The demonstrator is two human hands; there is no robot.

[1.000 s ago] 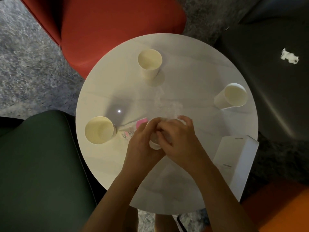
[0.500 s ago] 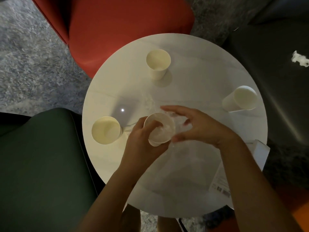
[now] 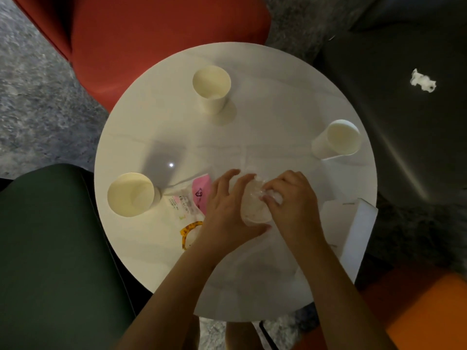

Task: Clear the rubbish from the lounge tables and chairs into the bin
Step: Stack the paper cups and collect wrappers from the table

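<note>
I log left hand (image 3: 227, 213) gripping paper cup (image 3: 254, 208), tipped with its long axis near-to-far over tabletop (image 3: 278, 109), while right hand (image 3: 295, 210) pinches crumpled clear wrap (image 3: 275, 197) against it.

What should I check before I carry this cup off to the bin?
1. Left hand grips the cup: ok.
2. Clear plastic fully inside it: not ok, the right hand pinches it at the mouth.
3. Pink wrapper picked up: not ok, it lies on the table.
4. Far cup, left cup, right cup gathered: not ok.
5. Tissue off the dark chair: not ok.
6. Bin nearby: cannot tell.
</note>
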